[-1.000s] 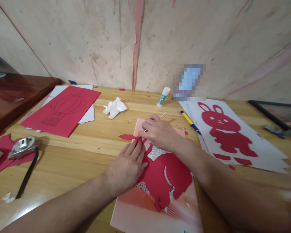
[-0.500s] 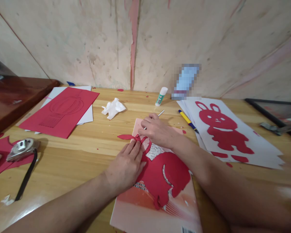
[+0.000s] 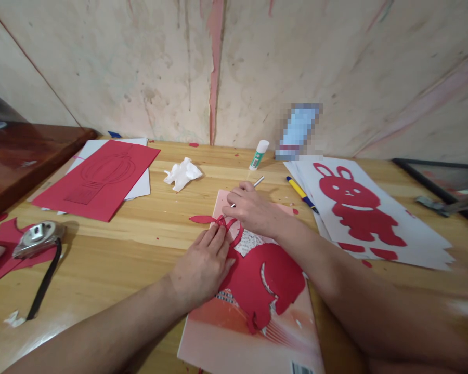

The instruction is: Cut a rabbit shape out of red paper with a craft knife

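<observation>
A red paper cutout (image 3: 263,283) lies on a pink book (image 3: 234,343) in the middle of the wooden table (image 3: 120,244). My left hand (image 3: 203,267) lies flat on the cutout's left part, fingers stretched toward its thin red strips (image 3: 222,222). My right hand (image 3: 255,210) is closed on a thin silver craft knife (image 3: 257,182), whose tip touches the paper just beyond my left fingertips.
A red sheet with a lantern outline (image 3: 97,179) lies at the back left on white paper. White sheets with a red rabbit (image 3: 359,208) lie at the right, beside a yellow-blue pen (image 3: 300,193). Also in view are a glue stick (image 3: 259,154), crumpled tissue (image 3: 182,173), and a metal tool with black strap (image 3: 37,239).
Both hands have stayed almost in place; the view shifted slightly, and the cutout's lower part has shifted a little on the book.
</observation>
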